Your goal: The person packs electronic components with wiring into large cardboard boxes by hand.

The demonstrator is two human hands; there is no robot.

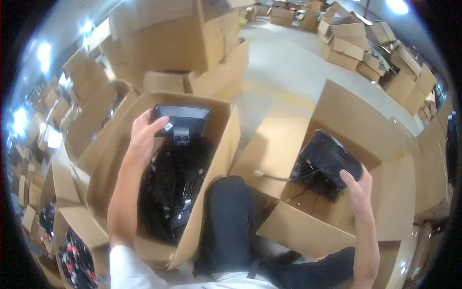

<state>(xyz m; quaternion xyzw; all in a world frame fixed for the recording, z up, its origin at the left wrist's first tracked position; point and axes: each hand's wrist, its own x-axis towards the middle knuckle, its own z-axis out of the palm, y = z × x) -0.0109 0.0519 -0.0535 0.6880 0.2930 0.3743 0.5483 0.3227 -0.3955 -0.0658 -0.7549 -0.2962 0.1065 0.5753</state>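
Observation:
At the left, my left hand (pixel 145 131) grips a flat black device (pixel 187 116), perhaps a small display, by its left end. The device has a small white label and a grey bracket, and sits over a tall open cardboard box (pixel 233 137). Below it, inside that box, lie several glossy black items (pixel 174 178). My right hand (pixel 360 188) pinches the right end of a flat black panel (pixel 328 156) with the thumb on top, within a second open cardboard box (pixel 353 113). A dark cable with a pale plug (pixel 260 173) hangs over that box's left flap.
A large cardboard box (pixel 168 43) stands behind the left box. Smaller open boxes (pixel 79 224) with coloured items crowd the lower left. Stacked cartons (pixel 349 41) line the far right. My knee (pixel 228 202) is between the two boxes, over the grey floor (pixel 281 53).

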